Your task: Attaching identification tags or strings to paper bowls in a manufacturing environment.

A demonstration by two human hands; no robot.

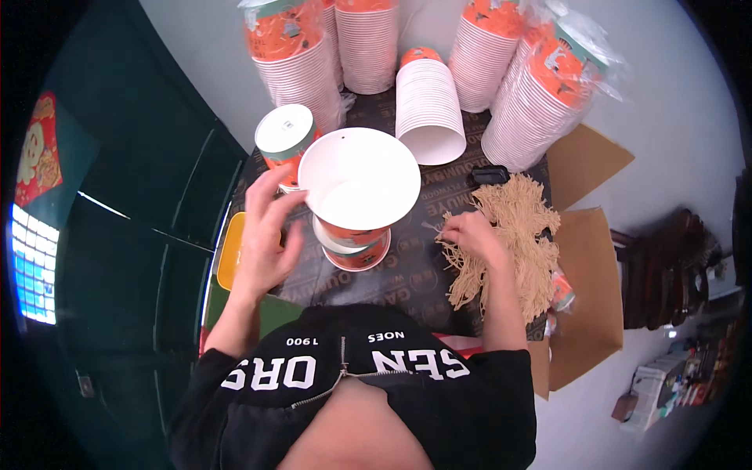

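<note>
The left hand is open, fingertips by the rim of one big cup in the middle, white inside, orange outside. One more cup shows below. The right hand curls over one pile of tan string, right of middle; I can't tell if it grips any.

Clear lane: bare dark printed counter between open white-lined orange paper cup and loose tan string bundle. Far end stopped by long white paper-cup stack. Left hand and white-topped orange-and-green paper tub crowd cup's left. Right hand at bundle's left edge; brown cardboard box beyond.
</note>
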